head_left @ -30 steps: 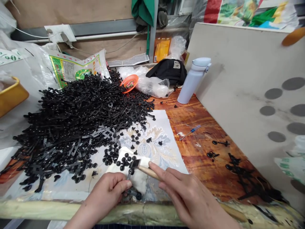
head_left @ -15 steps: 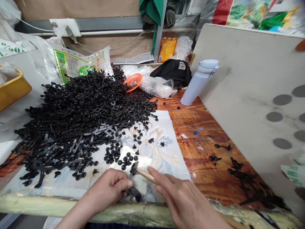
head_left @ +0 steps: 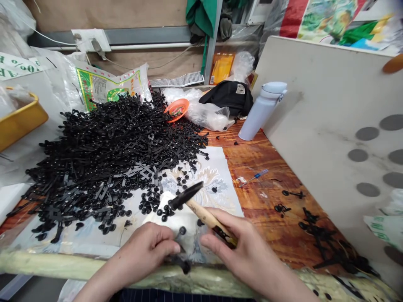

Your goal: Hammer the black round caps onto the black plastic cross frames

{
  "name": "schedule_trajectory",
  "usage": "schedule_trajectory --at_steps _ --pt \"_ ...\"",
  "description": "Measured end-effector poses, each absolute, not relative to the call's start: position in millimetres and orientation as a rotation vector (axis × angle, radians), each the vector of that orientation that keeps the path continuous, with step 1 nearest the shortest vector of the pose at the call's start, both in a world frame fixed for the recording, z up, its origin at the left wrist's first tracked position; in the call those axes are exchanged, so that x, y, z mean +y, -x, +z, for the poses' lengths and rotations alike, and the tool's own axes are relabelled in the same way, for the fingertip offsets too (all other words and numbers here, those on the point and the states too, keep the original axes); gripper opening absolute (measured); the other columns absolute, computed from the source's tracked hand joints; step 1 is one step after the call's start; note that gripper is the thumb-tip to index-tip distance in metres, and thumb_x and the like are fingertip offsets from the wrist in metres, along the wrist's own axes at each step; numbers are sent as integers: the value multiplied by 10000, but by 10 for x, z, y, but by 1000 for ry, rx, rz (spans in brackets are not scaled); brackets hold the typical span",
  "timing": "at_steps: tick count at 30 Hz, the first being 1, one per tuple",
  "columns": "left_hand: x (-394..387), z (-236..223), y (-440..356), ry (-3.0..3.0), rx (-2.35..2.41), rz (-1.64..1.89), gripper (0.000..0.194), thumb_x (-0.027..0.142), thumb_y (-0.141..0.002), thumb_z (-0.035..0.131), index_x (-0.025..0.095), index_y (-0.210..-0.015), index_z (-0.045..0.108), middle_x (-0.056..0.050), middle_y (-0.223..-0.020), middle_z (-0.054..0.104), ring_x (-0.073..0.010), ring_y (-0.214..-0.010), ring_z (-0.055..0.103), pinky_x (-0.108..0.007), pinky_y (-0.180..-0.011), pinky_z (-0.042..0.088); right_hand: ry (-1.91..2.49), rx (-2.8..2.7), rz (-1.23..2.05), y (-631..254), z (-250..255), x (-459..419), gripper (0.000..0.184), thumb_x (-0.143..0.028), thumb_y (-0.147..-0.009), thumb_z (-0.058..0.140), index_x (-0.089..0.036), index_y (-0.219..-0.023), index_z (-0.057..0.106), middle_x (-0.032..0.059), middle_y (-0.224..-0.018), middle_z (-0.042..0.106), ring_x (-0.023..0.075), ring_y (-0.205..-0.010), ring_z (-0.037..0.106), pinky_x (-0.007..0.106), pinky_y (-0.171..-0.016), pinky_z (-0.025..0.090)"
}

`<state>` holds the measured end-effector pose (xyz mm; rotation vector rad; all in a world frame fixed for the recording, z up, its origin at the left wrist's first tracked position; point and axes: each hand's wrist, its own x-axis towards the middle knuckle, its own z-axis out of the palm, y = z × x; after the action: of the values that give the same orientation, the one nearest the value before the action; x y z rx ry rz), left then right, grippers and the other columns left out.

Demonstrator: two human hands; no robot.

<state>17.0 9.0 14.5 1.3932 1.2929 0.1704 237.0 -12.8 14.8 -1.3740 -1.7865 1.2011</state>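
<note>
My right hand (head_left: 244,247) grips the wooden handle of a small hammer (head_left: 197,207), whose black head is raised and points up-left above a white pad (head_left: 174,224). My left hand (head_left: 147,251) is closed in a pinch on a small black plastic strip (head_left: 179,262) at the table's front edge. Loose black round caps (head_left: 151,203) lie on and around the pad. A big heap of black plastic strips (head_left: 107,147) fills the left half of the table, just beyond both hands.
A pale blue bottle (head_left: 262,111) stands at the back right beside a leaning grey board (head_left: 330,126). A black cap (head_left: 229,96), plastic bags, an orange dish (head_left: 176,109) and a yellow tub (head_left: 19,119) sit behind. More black parts (head_left: 321,235) and a small blue screwdriver (head_left: 253,177) lie on the wood at right.
The hammer head has lifted off the black piece and now points upward. My left hand stays pinched on the strip at the front edge. The camera shifted slightly.
</note>
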Motion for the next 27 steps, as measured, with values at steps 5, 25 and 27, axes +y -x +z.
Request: schedule_trajectory --at_steps 5,25,27 --pt "-23 325 -217 -1796 1167 40 335 326 -823 587 202 -519 519 72 -486 431 -113 -517 420 -244 -514 243 1205 -1608 1776 -2164 164 -14 124 -176 -687 720 -167 -780 638 -64 -653 500 94 -613 436 188 -542 344" --pt "-434 12 -340 -497 1122 958 426 501 -653 773 187 -922 672 11 -613 640 -88 -495 511 -204 -488 339 1341 -1002 1869 -2098 -5 -343 426 -566 -701 735 -197 -805 549 -108 -497 352 23 -357 171 179 -338 108" --pt "-431 26 -307 -491 1244 951 496 551 -596 787 194 -919 667 23 -586 623 -73 -471 467 -184 -452 287 1350 -1013 1855 -2087 -79 -382 420 -563 -698 735 -198 -792 550 -103 -510 341 34 -374 193 184 -347 131"
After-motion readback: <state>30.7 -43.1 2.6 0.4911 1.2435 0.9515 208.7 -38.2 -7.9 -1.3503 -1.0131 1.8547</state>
